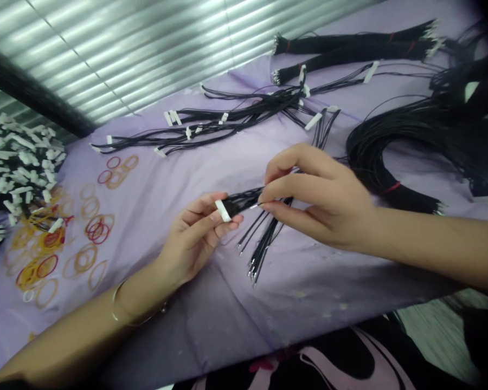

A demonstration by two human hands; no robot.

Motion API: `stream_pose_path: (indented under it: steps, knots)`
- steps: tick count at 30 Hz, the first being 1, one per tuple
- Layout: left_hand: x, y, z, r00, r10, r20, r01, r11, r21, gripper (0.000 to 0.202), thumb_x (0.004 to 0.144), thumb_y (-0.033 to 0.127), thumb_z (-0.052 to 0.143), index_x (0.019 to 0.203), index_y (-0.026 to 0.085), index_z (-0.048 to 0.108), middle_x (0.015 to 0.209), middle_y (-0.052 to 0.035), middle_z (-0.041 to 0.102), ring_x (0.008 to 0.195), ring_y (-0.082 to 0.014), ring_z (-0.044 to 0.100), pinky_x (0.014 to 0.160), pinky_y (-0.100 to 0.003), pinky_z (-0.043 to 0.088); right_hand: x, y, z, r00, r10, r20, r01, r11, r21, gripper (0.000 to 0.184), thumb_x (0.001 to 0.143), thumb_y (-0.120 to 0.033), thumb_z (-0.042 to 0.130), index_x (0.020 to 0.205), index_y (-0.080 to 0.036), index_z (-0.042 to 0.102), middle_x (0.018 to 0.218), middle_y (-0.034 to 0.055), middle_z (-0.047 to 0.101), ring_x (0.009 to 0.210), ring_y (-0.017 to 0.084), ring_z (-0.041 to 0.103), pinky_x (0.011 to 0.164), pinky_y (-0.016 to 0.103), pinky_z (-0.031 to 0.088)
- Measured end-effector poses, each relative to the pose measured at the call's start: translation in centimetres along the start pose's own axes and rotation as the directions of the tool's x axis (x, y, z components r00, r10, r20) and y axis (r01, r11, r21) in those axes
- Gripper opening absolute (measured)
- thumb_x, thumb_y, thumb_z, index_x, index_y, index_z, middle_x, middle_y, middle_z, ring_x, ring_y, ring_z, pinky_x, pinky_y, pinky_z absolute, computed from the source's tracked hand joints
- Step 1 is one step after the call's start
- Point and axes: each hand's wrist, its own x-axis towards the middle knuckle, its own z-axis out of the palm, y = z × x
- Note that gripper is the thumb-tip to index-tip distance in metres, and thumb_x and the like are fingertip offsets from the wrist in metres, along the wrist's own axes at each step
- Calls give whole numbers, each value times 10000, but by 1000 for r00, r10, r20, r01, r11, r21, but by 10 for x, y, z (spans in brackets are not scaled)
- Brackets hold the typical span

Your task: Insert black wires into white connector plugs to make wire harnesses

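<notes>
My left hand (201, 230) is closed on a white connector housing (223, 210) that has several black wires running out of its right side. Between the thumb and fingertips of my right hand (317, 200) is a single black wire (255, 205), its metal tip pointing left toward the housing with a small gap between them. Below my right hand, a fan of loose black wires (264, 244) with bare metal terminals hangs over the purple cloth.
Finished-looking wire harnesses (244, 116) with white connectors lie across the purple cloth (211, 303). Tied black wire bundles (350, 46) rest at the back right, a thick curved bundle (370, 146) at the right. Rubber bands (85, 257) and piled white connectors (20, 157) are on the left.
</notes>
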Motion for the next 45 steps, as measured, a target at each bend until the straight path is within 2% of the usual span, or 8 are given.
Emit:
stream_pose_path:
  steps: [5,9,15,21,26,30,36,45]
  knots:
    - [2,0,0,997,32,-76,-32,999,-1,316,761,65,696,1038,216,676,912,-7,697,901,-100,671,814,-137,531,-5,-9,4,980,8,201,-21,998,63,118,872,-223,575,804,-130,599,758,26,542,706,116,464,648,270,385]
    - [1,-4,-3,992,120,-31,-114,982,152,222,770,147,715,979,197,660,809,-4,670,794,-109,672,718,-172,548,-14,-1,23,874,-54,483,-41,982,184,141,898,-203,517,885,-117,629,827,42,571,744,127,510,683,261,433]
    - [3,-7,-6,978,197,-66,-180,961,210,148,794,276,704,877,165,653,945,-5,626,828,-88,625,756,-189,518,-15,7,37,935,14,355,-73,985,155,238,901,-172,476,1014,-44,642,985,127,573,910,195,538,825,347,461]
    - [3,-6,-4,994,85,-66,-65,965,254,225,792,351,698,855,150,619,705,-22,647,660,-106,623,673,-211,521,-6,9,22,761,73,645,-183,977,106,93,823,-172,622,904,-132,645,876,54,599,842,163,540,773,310,437]
    - [4,-6,-2,990,79,-115,-48,969,244,220,757,327,732,861,149,658,686,-10,657,624,-106,643,622,-194,542,-11,7,11,721,-55,690,-46,991,128,41,821,-161,616,783,-171,628,829,17,603,812,162,522,802,369,377]
    - [4,-5,-1,988,57,-145,-17,964,265,221,747,305,741,873,144,657,694,-21,677,641,-126,669,620,-186,552,-11,-1,8,728,-77,682,-9,993,121,113,901,-183,521,816,-141,583,892,48,571,869,166,485,832,362,364]
    - [-10,0,2,998,-28,-64,51,916,397,206,880,327,598,929,129,629,798,-65,691,698,-133,669,691,-210,558,3,-3,5,749,130,649,-312,934,173,77,861,-193,560,818,-130,575,782,5,592,684,106,508,617,257,374]
    - [-15,-6,3,996,-94,6,86,934,346,163,890,278,590,956,143,652,870,-52,680,800,-129,669,754,-199,556,-1,-13,-2,925,139,353,-262,906,332,97,819,-165,597,751,-120,650,691,-27,599,612,16,492,572,143,379]
